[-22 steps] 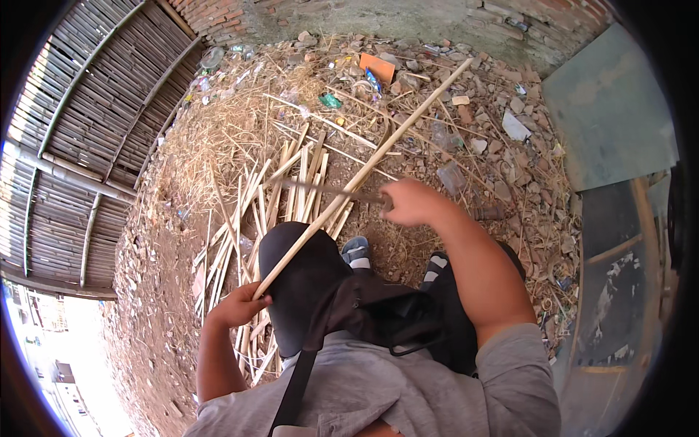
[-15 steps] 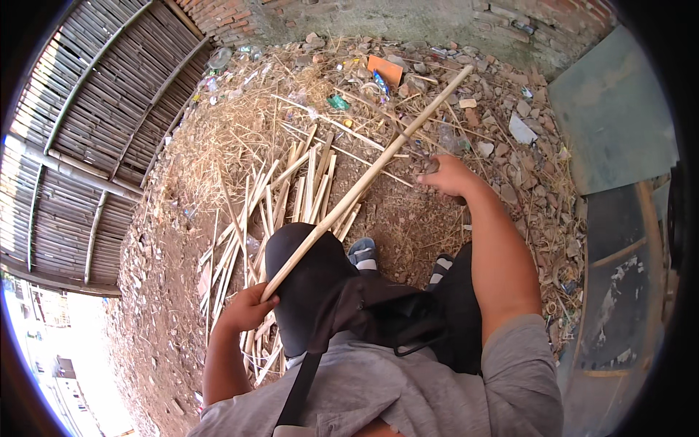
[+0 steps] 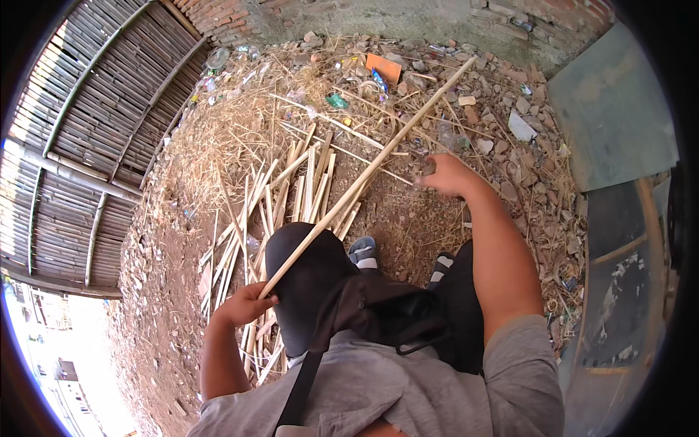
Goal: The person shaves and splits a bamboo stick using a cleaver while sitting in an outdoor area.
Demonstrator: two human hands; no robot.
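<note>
My left hand (image 3: 246, 306) is closed around the near end of a long pale wooden strip (image 3: 364, 175). The strip slants across my bent knee (image 3: 302, 251) and up to the far right, above the ground. Over on the right, my right hand (image 3: 445, 176) is held apart from the strip, its fingers curled. Something small and dark shows between thumb and forefinger, too unclear to name. Beneath the strip and beside my left leg lies a loose pile of similar split strips (image 3: 251, 197).
Dry straw (image 3: 233, 131) and rubble (image 3: 520, 156) with litter cover the ground. An orange flat piece (image 3: 384, 68) lies toward the brick wall (image 3: 349, 20). A bamboo slat wall (image 3: 109, 95) stands at left, grey panels (image 3: 615, 109) at right. My sandalled feet (image 3: 362, 253) are below.
The strip's far end has shifted slightly up and to the right. My right hand has turned a little and its fingers are more curled. My left hand keeps its grip, almost in place.
</note>
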